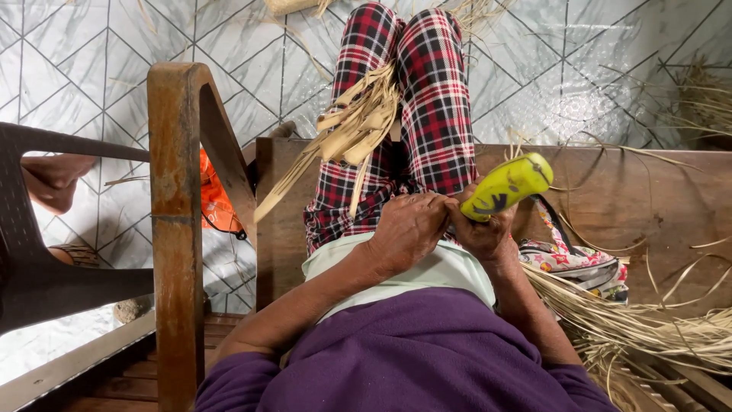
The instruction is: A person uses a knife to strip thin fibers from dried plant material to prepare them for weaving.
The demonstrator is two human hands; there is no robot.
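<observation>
My right hand [484, 233] grips a tool with a yellow-green handle [509, 185] that sticks up to the right over my lap. My left hand [408, 229] is closed right beside it, fingers curled against the right hand; what it pinches is hidden. A bundle of dry tan leaf strips [347, 133] lies across my legs in red, black and white plaid trousers [431, 91], fanning down to the left. I sit on a wooden bench [648, 198].
A wooden armrest post [175, 214] rises at left, with a dark plastic chair [38, 282] and another person's foot [53, 179] beyond. A floral bag [579, 263] and loose dry strips [648, 328] lie on the bench at right. An orange cloth [213, 198] hangs behind the armrest. White tiled floor [572, 69].
</observation>
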